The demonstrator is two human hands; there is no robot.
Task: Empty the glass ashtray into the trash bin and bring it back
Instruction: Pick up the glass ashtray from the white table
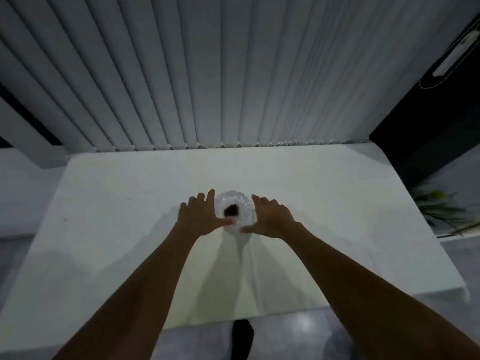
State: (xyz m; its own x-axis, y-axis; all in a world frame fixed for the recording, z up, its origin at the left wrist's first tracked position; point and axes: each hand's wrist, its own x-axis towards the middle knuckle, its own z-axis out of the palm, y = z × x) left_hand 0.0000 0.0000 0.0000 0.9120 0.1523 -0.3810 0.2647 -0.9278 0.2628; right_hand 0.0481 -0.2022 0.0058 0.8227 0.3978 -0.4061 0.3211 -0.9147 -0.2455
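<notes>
A round cut-glass ashtray [237,203] stands in the middle of the white table [117,193], with a dark clump of ash in its bowl. My left hand [200,216] is at its left side, fingers spread, thumb touching the near rim. My right hand [270,219] is at its right side, fingers apart, thumb reaching under the near edge. Both hands flank the ashtray and rest against it; neither has lifted it. No trash bin is in view.
Vertical white blinds [233,74] hang right behind the table's far edge. A green plant [439,206] sits beyond the table's right edge. Grey tiled floor [306,333] shows below the near edge.
</notes>
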